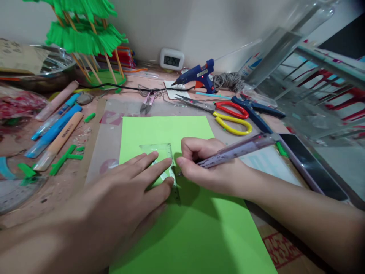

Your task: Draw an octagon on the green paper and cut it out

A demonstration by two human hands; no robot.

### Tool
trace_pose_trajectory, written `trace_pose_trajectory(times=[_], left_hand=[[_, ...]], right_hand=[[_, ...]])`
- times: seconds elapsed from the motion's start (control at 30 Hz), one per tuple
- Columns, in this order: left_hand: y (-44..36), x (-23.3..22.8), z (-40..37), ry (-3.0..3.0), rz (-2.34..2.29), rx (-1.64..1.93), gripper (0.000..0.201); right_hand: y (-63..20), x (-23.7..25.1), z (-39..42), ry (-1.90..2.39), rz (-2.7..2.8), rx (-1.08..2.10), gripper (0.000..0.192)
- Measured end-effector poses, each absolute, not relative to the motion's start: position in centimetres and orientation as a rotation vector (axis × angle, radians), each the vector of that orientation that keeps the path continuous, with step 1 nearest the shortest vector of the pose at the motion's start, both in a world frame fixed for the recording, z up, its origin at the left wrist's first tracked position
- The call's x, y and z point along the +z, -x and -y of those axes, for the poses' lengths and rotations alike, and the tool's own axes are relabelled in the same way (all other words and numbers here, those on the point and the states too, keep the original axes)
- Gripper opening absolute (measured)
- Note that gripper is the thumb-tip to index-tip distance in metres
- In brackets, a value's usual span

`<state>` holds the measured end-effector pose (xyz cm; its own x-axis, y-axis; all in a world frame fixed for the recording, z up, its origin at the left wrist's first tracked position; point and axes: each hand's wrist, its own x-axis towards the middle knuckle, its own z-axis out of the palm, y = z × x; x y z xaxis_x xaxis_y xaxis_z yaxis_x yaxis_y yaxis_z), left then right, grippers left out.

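Left hand [122,190] on set square [164,148], right hand [212,177] gripping pen [236,151]

We see a plain, pale wall [142,23] rising behind a pinkish tabletop [59,194], with soft grey shading on its upper part. To the right, we note a grey floor [348,163], a pale frame [327,59] with thin bars, and red slatted furniture [349,93]. The light is muted.

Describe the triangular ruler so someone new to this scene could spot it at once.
Find the bright green sheet before the person. On it, the left hand partly covers the triangular ruler, just left of the right hand. Unlike the pen the right hand holds, it is flat, see-through and three-cornered.
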<state>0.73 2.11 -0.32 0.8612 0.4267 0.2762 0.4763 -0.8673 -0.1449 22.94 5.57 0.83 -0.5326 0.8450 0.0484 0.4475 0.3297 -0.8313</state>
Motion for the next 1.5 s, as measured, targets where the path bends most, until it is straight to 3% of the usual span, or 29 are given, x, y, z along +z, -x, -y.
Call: trace_pose_trajectory(times=[0.5, 1.5], left_hand=[[-0.2, 0.0, -2.3, 2.989, 0.835, -0.322, 0.039], [0.2, -0.2, -2.3, 3.044, 0.864, -0.303, 0.039]], right_hand=[[-22.8, 1.6, -4.7, 1.062, 2.200, 1.212, 0.028], [-22.8, 2.0, -4.4, 1.101, 2.190, 1.373, 0.027]])
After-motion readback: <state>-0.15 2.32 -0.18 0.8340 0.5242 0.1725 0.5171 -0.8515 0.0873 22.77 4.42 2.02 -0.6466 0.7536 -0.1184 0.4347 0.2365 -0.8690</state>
